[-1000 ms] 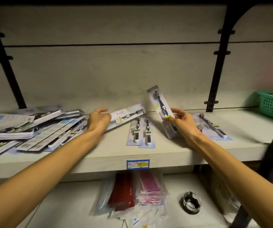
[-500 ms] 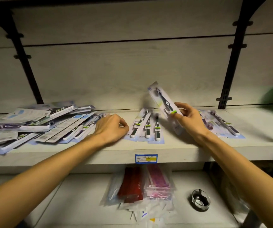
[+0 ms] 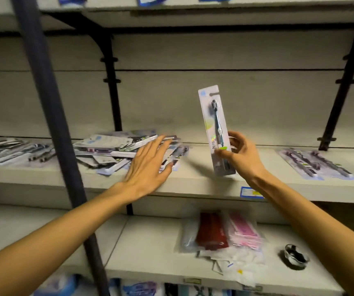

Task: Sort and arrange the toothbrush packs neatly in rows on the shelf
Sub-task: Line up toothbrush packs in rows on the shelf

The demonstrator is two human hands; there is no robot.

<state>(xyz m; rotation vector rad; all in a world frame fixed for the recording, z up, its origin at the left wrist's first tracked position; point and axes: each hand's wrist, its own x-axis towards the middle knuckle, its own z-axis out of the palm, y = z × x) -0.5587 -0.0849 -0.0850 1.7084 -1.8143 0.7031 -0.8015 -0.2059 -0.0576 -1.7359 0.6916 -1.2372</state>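
The right hand (image 3: 241, 155) pinches a long, flat white-and-lilac card blister pack holding one dark-handled toothbrush (image 3: 216, 130), thumb on the printed front near its lower third and fingers curled round behind, so the pack hangs in the air just above the front edge of the pale grey middle shelf (image 3: 193, 178), between the heap and the laid-out packs. Its long axis runs close to upright, tipped a little so the top leans left — hang-hole tab and bristle head up, handle end down toward the shelf, printed face to the camera. The left hand (image 3: 148, 165) is spread flat, fingers straight, over the right edge of the loose jumbled heap of similar toothbrush packs (image 3: 120, 149); whether the palm actually presses them I cannot tell, as the hand is blurred. The step looks like placing the held pack while steadying or drawing from the heap. To do it well, I would tip the pack flat with its head end toward the back wall — matching the few lilac packs already lying side by side at the right (image 3: 319, 165) — and set it parallel, edges just beside its neighbour.
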